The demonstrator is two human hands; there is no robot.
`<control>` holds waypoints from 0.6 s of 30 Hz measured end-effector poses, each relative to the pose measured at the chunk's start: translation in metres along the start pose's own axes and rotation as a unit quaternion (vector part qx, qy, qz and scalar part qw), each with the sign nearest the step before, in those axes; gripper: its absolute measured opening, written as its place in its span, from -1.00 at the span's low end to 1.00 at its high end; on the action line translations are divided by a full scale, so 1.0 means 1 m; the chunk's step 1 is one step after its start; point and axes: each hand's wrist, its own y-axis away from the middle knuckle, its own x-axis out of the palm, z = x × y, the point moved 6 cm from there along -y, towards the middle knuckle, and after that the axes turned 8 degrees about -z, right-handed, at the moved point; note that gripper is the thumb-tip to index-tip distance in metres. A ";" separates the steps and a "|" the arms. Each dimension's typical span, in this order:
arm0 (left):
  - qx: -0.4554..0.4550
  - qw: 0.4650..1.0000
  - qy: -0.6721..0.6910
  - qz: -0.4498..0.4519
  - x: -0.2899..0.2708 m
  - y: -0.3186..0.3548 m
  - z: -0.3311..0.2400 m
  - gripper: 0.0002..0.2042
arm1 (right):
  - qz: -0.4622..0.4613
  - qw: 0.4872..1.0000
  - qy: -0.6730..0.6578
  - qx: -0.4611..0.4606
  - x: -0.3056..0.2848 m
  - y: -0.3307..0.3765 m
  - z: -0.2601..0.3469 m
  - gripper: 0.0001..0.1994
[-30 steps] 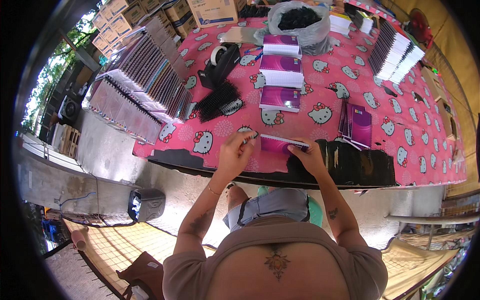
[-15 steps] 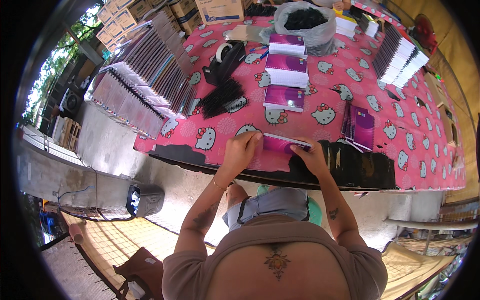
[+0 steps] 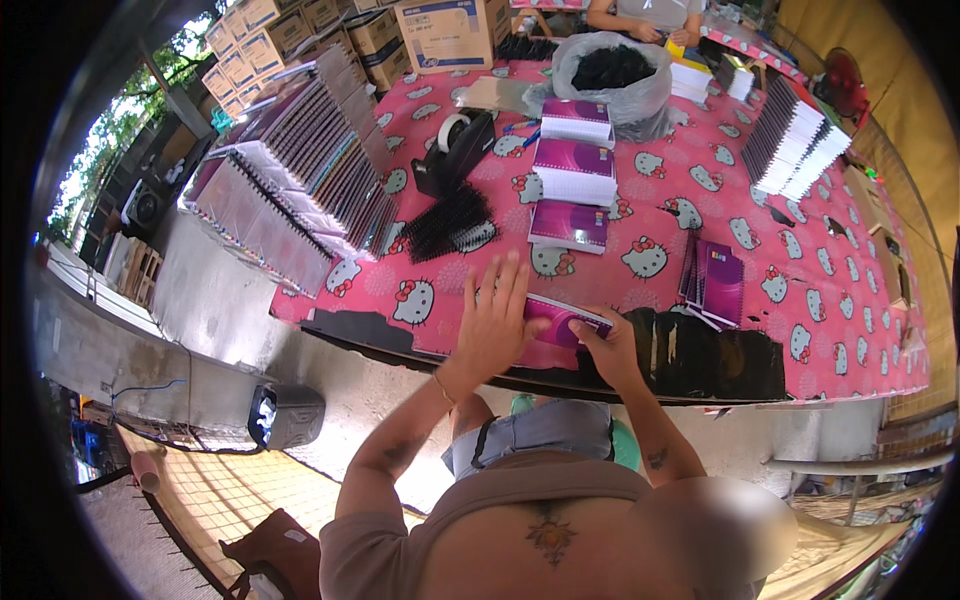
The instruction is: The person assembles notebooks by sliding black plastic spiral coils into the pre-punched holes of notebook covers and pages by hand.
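Note:
A small purple notebook [image 3: 560, 322] lies at the table's near edge, its long white page edge facing away from me. My right hand [image 3: 613, 352] grips its right end, thumb on top of the cover. Fingers stretched out together, my left hand [image 3: 495, 318] is open at the notebook's left end, with the thumb reaching over the cover. Beyond it stand three stacks of purple notebooks [image 3: 568, 224] in a row. Black plastic binding coils [image 3: 450, 222] lie in a pile past my left hand.
Tall stacks of coil-bound notebooks [image 3: 325, 165] stand at the left. Near them is a black tape dispenser [image 3: 455, 155]. A plastic bag of black coils [image 3: 610, 75] sits at the back, and more purple notebooks [image 3: 718, 282] lie to the right. Another person [image 3: 650, 18] is across the table.
My left hand has opened from a closed pinch and stretched its fingers forward. My right hand keeps its hold on the notebook. The view has tilted up slightly, showing more of the other person.

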 end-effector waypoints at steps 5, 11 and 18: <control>-0.008 0.999 -0.031 0.040 0.034 0.045 -0.005 -0.14 | -0.021 1.000 0.008 -0.021 0.003 -0.004 0.010 -0.79; 0.018 0.988 0.064 0.139 0.038 0.063 -0.026 -0.18 | -0.007 1.000 0.017 -0.011 -0.005 -0.007 0.016 -0.77; 0.030 0.993 -0.022 0.116 0.016 0.027 -0.012 -0.15 | 0.023 0.998 -0.038 0.054 0.010 -0.001 0.013 -0.78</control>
